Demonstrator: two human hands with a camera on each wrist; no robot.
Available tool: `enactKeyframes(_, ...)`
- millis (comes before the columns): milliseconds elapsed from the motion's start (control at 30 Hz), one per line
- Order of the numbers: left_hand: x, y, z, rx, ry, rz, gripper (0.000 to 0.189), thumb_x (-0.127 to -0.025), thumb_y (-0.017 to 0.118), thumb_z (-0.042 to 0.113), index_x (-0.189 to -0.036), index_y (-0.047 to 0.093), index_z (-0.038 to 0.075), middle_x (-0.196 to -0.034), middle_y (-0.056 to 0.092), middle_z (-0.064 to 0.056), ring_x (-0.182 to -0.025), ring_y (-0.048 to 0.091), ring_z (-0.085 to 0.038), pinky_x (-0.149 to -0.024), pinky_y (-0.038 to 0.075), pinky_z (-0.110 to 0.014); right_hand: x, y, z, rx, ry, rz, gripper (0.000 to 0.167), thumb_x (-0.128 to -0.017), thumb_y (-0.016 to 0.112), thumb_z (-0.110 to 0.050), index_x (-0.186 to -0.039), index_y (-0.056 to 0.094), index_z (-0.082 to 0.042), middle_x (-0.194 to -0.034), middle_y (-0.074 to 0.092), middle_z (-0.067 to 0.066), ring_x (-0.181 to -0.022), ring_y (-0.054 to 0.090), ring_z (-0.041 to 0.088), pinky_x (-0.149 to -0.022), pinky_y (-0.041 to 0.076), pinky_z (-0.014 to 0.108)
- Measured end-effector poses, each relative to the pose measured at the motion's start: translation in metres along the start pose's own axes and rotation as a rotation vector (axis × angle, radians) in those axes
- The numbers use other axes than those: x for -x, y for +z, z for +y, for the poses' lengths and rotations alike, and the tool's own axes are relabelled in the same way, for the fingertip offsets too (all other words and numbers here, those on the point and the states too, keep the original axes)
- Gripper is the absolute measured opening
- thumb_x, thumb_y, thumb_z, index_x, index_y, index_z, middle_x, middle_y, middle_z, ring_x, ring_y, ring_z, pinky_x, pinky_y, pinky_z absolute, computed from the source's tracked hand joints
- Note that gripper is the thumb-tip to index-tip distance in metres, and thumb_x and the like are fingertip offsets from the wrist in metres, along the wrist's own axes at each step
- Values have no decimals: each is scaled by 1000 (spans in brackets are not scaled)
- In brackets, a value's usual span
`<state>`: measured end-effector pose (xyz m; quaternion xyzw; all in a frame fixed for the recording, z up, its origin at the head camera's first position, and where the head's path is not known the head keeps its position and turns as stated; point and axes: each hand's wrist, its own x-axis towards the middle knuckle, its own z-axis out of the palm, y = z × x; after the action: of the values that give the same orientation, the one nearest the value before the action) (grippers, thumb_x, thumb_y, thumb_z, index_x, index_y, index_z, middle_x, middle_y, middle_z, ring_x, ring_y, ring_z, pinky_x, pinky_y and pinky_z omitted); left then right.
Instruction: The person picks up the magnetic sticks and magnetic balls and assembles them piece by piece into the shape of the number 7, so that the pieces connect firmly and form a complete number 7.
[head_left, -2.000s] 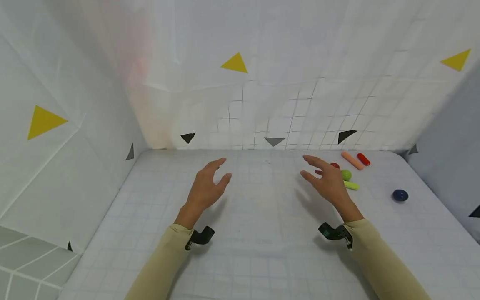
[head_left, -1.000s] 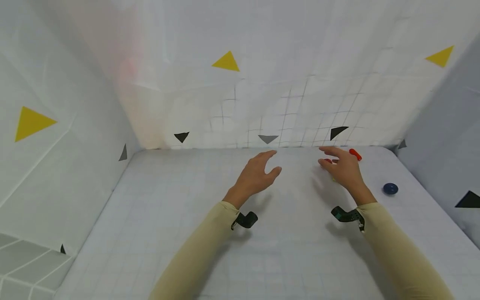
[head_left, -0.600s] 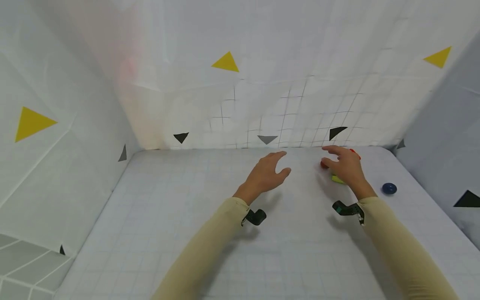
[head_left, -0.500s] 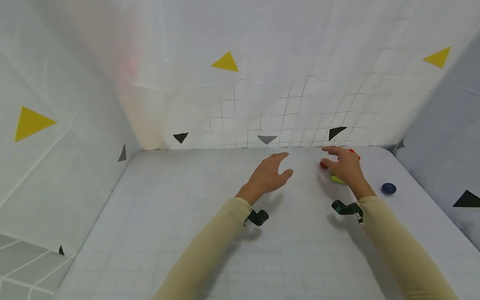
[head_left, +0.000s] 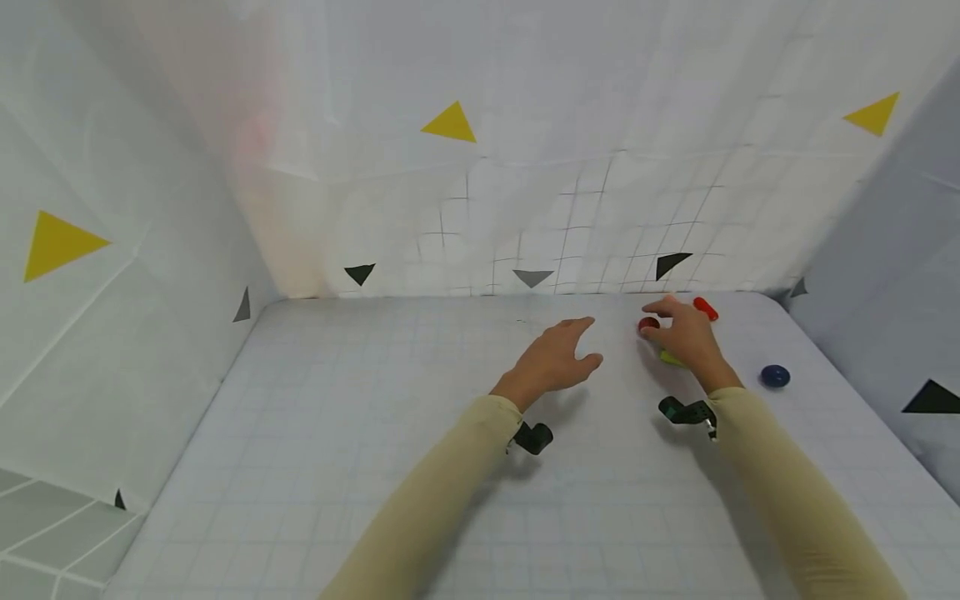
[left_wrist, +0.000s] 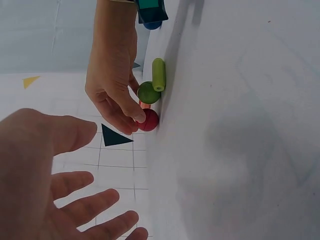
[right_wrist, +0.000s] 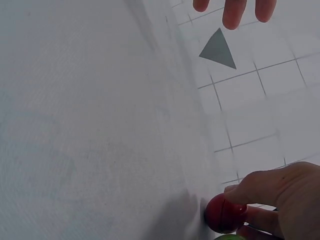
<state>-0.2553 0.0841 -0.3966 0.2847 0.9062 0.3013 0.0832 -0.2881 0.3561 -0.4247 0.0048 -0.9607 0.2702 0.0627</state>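
Observation:
My right hand (head_left: 688, 340) is at the far right part of the table, thumb and fingers curled round a small red ball (head_left: 648, 326). In the right wrist view the thumb lies against one side of the red ball (right_wrist: 225, 214), fingers on the other; the ball appears to be on the table. A green ball (left_wrist: 148, 93) and a yellow-green stick (left_wrist: 158, 75) lie just beside it, mostly hidden under the hand in the head view. To the left, my left hand (head_left: 553, 360) hovers above the table, fingers spread, holding nothing.
A red capsule-shaped piece (head_left: 706, 308) lies behind the right hand, and a dark blue rounded piece (head_left: 775, 376) to its right. Part of an orange piece (left_wrist: 145, 105) shows between the balls. A white wall (head_left: 525, 208) closes off the table's back edge.
My left hand has moved right across the table, toward the right hand. The right hand has moved over the cluster and closed its thumb and fingers round the red ball. The view has shifted slightly.

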Motion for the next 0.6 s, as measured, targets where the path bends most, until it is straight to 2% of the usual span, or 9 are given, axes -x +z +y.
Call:
enactKeyframes(233, -2, 5, -1, -32, 5, -7, 63, -106, 58, 37, -162, 37, 18, -162, 41, -3, -147, 39, -20, -116, 36, -36, 0, 3, 7, 35, -20, -22, 42, -96, 75, -9, -132, 64, 7, -123, 54, 24, -122, 51, 50, -101, 45, 66)
enactKeyframes(600, 0, 10, -12, -47, -20, -11, 63, -106, 58, 37, -163, 37, 19, -162, 41, -2, -147, 38, -18, -117, 34, -34, -4, 3, 11, 24, 11, -61, 44, -95, 75, -7, -135, 63, 5, -129, 53, 24, -127, 50, 48, -105, 41, 66)
